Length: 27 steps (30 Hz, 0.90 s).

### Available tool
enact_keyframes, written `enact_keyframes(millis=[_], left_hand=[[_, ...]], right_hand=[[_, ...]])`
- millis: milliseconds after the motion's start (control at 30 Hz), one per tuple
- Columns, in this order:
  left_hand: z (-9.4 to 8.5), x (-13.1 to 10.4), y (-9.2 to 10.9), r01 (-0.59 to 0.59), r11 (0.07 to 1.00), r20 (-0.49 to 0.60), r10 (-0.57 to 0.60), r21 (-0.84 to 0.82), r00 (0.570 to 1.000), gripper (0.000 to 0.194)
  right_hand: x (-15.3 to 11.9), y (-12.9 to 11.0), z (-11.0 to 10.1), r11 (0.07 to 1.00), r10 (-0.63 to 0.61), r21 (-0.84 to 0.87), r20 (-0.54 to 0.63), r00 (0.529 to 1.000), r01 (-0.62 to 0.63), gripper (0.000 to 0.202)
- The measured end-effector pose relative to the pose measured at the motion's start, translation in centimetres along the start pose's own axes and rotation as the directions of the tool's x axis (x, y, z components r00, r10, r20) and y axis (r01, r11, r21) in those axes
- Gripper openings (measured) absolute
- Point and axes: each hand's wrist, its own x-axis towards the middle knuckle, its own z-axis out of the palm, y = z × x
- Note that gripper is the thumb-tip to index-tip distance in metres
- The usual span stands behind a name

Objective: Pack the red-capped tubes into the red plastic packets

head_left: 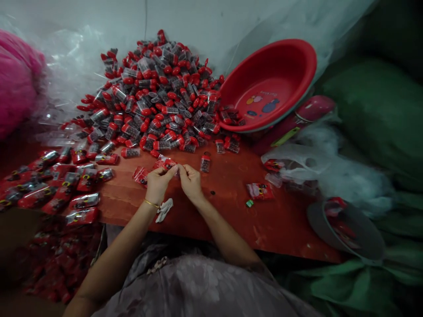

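Observation:
Near the table's front, my left hand and my right hand meet with thumbs and fingers pinched together. Between them they grip the edge of a small red printed packet, whose near part my fingers hide. Another red packet lies just left of my left hand. Beyond my right hand stands a small clear container with a red cap and dark contents. A crumpled white cloth or tissue rests below my wrists, by the table edge.
A large heap of red-capped containers fills the back. Several filled red packets lie at left. A red basin leans at back right. At right are a flat packet, a plastic bag and a grey bowl.

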Motion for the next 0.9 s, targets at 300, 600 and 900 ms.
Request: enact_keyframes(millis=[300,600,900], left_hand=[[-0.1,0.3,1.2,0.203,0.958,-0.023,-0.212,-0.201,0.977,0.039],[-0.4,-0.9,1.7,0.394,0.873,0.1,-0.382,-0.288,0.919,0.039],[-0.4,-2.6,2.2,0.32,0.921,0.195,-0.279,-0.224,0.94,0.039]], right_hand=[[2.9,1.7,-4.6,0.672,0.084,-0.718,-0.172,0.982,-0.183,0.044],[0.7,1.4,-7.6,0.807,0.262,-0.558,0.043,0.964,-0.194,0.026],[-4.4,-3.3,-8.5,0.925,0.293,0.122,0.37,0.882,-0.359,0.026]])
